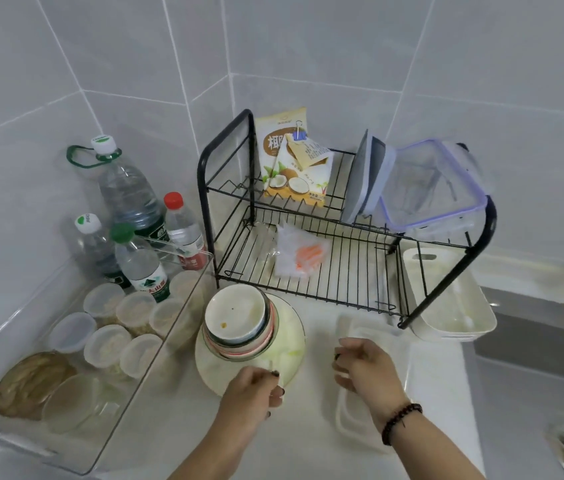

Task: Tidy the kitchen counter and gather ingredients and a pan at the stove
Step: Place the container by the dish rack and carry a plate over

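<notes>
A stack of used bowls (235, 317) stands on a pale plate (291, 344) on the white counter, in front of the black wire dish rack (308, 258). My left hand (253, 393) holds the plate's near rim, with the thumb on top and the fingers curled at the edge. My right hand (363, 367) hovers just right of the plate, over a white rectangular tray (402, 403). Its fingers are curled near the tray's left rim, and I cannot make out whether they grip anything.
A clear bin (107, 427) at the left holds lidded cups and water bottles (124, 192). The rack carries a coconut powder bag (291, 168), clear containers (433, 185) and a plastic bag (299, 254). A white cutting board tray (453, 323) and the sink (537, 375) lie to the right.
</notes>
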The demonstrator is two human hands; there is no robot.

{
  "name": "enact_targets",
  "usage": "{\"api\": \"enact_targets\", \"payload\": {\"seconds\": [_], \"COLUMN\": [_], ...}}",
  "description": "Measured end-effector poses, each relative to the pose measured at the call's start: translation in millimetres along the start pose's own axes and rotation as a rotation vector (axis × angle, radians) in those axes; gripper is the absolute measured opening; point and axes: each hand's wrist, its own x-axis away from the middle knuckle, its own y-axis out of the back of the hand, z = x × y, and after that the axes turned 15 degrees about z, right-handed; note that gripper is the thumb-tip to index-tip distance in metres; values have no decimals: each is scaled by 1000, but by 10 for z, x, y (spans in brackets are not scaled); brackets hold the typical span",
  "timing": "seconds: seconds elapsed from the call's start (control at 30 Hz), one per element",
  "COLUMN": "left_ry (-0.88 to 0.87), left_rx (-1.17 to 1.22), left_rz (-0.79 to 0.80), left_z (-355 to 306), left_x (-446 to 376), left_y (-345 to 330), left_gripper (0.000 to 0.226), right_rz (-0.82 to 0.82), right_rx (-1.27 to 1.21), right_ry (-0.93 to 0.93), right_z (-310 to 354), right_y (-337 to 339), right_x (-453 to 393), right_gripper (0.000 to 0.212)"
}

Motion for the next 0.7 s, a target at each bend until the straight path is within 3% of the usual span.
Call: {"api": "enact_targets", "payload": {"seconds": [0.23, 0.37, 0.53, 0.7], "left_ry": [-8, 8, 41, 64], "left_rx": [-147, -295, -439, -502], "left_rz": [116, 152, 209, 231], "left_z": [-43, 28, 16, -9], "left_x": [-90, -207, -253, -270], "left_y": [-478, -704, -875, -905], "left_gripper": [11, 18, 39, 49], "right_rz": [-264, -352, -334, -133], "right_rx": [-46, 47, 194, 119], "right_ry": [144, 97, -69, -130], "right_z": [-29, -182, -342, -318], "right_y": [552, 796, 884, 864], "right_x": [231, 237, 156, 138], "right_gripper": [26, 39, 66, 83]}}
